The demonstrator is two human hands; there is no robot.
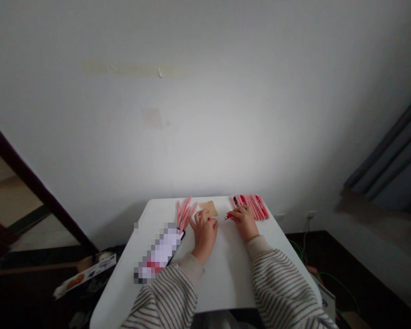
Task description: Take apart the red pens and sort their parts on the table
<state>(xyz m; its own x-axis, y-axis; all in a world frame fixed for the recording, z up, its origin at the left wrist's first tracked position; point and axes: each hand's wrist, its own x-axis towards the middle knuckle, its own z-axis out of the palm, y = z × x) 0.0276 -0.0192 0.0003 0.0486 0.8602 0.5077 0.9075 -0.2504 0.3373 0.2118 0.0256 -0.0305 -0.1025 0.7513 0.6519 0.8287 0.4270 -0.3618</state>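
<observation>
Between my hands runs a slim red pen, with a thin pale length, like a refill, reaching from its end toward the left. My right hand pinches the red part. The fingers of my left hand close on the other end, where a small red bit shows; its exact shape is too small to make out. Left of my left hand lies a loose bunch of pink pens. Beyond my right hand, a row of pink and red pens lies side by side.
A brown paper square lies behind my left hand on the white table. A phone, blurred out, rests at the left. The wall stands at the table's far edge. Cables hang at the right.
</observation>
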